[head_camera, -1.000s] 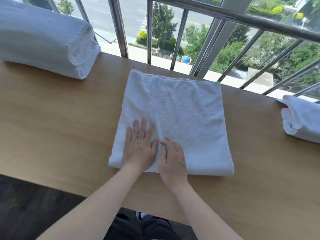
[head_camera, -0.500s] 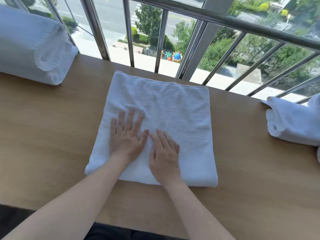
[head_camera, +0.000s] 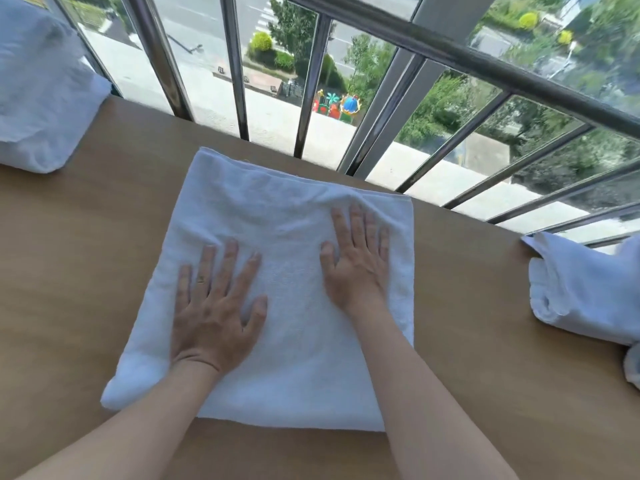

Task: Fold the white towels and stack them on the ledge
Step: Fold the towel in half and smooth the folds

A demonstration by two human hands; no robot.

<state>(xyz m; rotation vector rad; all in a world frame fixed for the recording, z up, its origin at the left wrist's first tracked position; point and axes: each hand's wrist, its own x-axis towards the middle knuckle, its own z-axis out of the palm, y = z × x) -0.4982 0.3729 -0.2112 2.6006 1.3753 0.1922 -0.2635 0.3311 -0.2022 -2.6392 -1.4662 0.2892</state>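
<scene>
Folded towel, frame centre, on ledge; left hand and right hand flat, fingers spread, pressing it.

towel – rough white terry cloth | ledge – smooth matt wood | railing – glossy metal

White towel, tan wooden ledge

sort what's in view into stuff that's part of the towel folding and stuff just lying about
Part of the job: middle towel, pressed flat by the left hand and right hand; towel pile at far left; loose towels at right; wooden ledge.
Just there: metal railing; playground outside.
</scene>
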